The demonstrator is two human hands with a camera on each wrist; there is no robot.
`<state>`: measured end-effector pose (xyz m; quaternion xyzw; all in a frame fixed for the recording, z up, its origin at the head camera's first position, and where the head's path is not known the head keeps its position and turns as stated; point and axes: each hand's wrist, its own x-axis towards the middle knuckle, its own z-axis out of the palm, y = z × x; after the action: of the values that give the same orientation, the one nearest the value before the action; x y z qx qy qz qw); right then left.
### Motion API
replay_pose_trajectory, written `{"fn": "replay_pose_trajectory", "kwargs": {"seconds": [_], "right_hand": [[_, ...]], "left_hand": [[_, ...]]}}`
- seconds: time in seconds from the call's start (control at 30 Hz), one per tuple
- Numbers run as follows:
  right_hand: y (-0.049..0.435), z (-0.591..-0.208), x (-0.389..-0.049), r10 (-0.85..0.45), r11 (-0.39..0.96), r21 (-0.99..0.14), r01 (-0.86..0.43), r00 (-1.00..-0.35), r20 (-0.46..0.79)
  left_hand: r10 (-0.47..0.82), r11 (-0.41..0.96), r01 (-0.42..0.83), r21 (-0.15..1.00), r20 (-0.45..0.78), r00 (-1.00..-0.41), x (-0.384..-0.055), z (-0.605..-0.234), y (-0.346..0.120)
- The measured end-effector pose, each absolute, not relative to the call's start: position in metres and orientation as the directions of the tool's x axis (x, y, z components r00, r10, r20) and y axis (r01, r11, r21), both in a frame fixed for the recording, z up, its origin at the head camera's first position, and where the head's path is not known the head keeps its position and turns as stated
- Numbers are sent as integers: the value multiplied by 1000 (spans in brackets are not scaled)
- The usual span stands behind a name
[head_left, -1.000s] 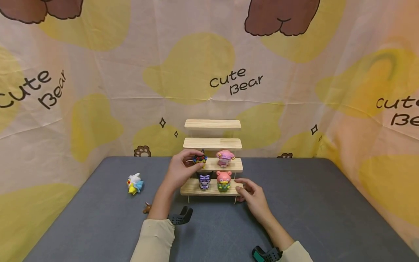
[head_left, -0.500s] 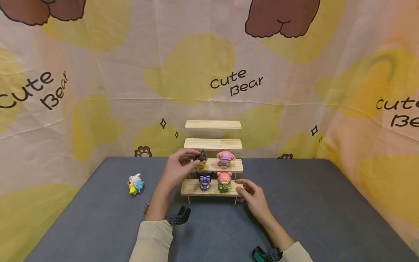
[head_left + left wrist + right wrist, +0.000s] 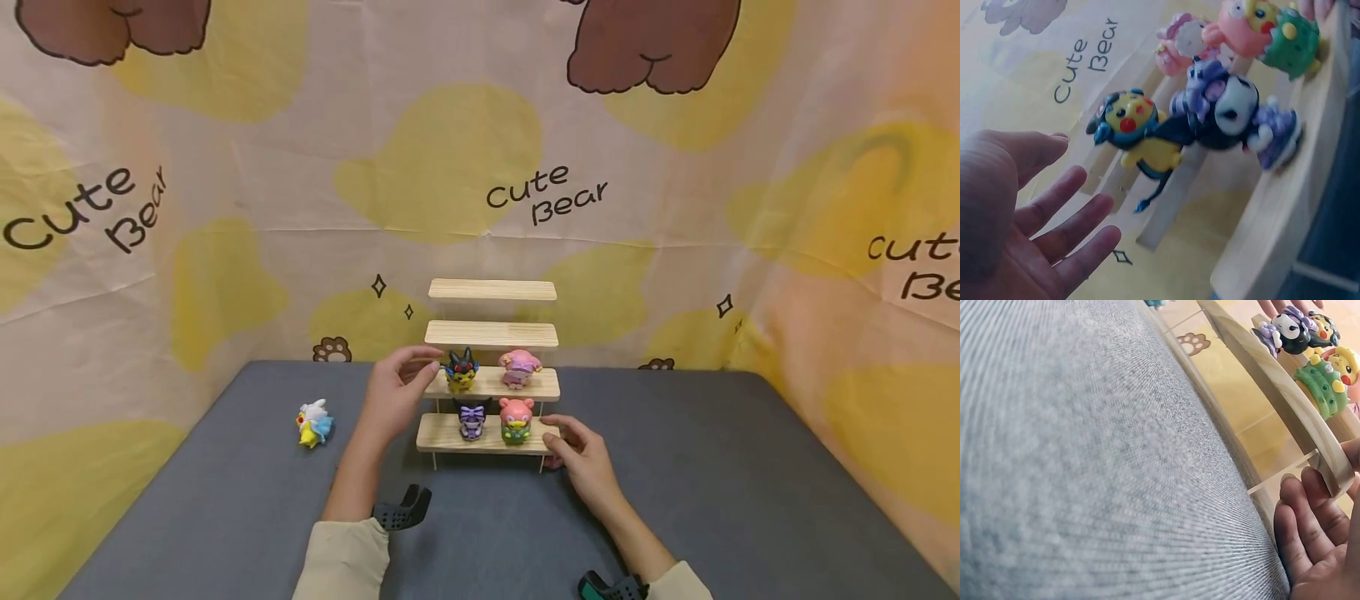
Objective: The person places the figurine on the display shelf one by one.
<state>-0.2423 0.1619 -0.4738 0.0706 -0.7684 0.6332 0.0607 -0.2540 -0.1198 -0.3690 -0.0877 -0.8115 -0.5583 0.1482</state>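
Head view: yellow-and-black figure (image 3: 461, 374) stood on the second shelf (image 3: 491, 384); left hand (image 3: 392, 396) just beside it, wrist low. Placing looked finished; the next move likely called for backing off without a knock. Left wrist: fingers (image 3: 1077, 222) spread, holding nothing. Right wrist: right hand (image 3: 1324, 542) pinched the bottom shelf (image 3: 1297, 403) end.

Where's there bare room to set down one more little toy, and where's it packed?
Bare: the top shelf, second shelf, and the table right of the right hand. Crowded: third shelf and bottom shelf, two figures each, with the left hand near the third and the right hand holding the bottom shelf's end.
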Motion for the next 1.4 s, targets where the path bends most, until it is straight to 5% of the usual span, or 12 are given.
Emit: {"fn": "replay_pose_trajectory", "kwargs": {"seconds": [0.87, 1.4], "right_hand": [[165, -473, -242, -40, 187, -966, -177, -984, 173], [163, -472, -241, -39, 184, -965, -185, -983, 181]], "left_hand": [[-105, 547, 172, 820, 271, -957, -203, -381, -176], [-16, 662, 210, 720, 293, -956, -173, -402, -199]]}}
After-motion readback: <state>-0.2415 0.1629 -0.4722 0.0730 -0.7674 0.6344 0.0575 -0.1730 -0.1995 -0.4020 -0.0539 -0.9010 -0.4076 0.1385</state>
